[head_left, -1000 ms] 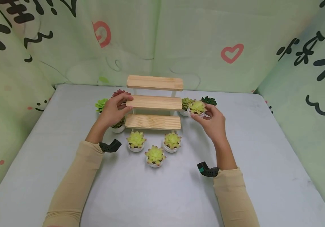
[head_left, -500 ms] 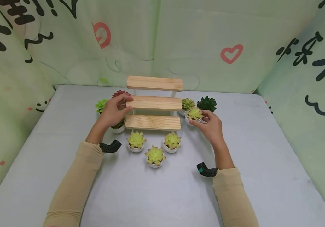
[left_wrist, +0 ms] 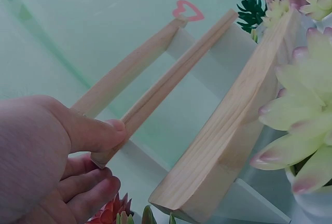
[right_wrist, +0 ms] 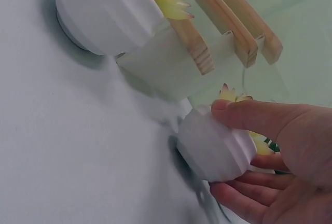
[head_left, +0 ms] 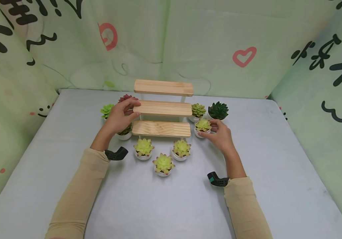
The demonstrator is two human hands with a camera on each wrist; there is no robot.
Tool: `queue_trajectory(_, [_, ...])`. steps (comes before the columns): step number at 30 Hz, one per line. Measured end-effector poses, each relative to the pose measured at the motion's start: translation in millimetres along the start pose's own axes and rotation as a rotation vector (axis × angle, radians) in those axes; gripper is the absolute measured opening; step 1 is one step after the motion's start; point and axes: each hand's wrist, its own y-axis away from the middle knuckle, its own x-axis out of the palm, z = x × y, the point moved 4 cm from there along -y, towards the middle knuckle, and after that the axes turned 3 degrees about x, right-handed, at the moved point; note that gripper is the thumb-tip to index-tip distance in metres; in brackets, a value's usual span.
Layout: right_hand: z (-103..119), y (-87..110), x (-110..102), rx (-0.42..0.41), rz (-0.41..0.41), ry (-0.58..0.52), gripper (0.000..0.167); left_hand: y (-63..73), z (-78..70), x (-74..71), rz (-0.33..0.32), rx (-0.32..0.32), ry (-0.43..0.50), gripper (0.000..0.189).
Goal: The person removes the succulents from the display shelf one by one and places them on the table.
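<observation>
A three-tier stand with wooden shelves [head_left: 162,108] stands near the back of the table. My left hand [head_left: 119,116] pinches the left end of its middle shelf, thumb on top and fingers beneath, as the left wrist view shows. To the right of the stand, my right hand [head_left: 221,135] holds a yellow-green potted succulent [head_left: 202,126] by its white pot [right_wrist: 215,143], thumb on one side and fingers on the other. The pot is at or very close to the tabletop; contact is hard to tell. Behind it are a light green succulent [head_left: 198,110] and a dark green succulent [head_left: 218,110].
Three yellow-green succulents, one of them a front potted succulent [head_left: 163,164], sit before the stand. Left of the stand are a red succulent [head_left: 126,98], a bright green succulent [head_left: 106,110] and a dark succulent [head_left: 125,131], partly hidden by the left hand. A printed curtain [head_left: 206,39] encloses the table [head_left: 278,172].
My right hand has brought the yellow-green succulent toward me, down and slightly left, uncovering the dark green succulent behind. The left hand has stayed on the middle shelf.
</observation>
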Motion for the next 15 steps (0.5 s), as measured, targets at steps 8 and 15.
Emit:
queue_trajectory(8, [-4.4,-2.6,-2.0,0.007,0.055,0.032,0.077,-1.3,-1.2,1.3,0.002,0.001,-0.010,0.035])
queue_trajectory(15, [-4.6,-4.5,-4.5,-0.009,0.125,0.117,0.080,-0.4,-1.3,0.5,-0.004,0.017,-0.048,0.035])
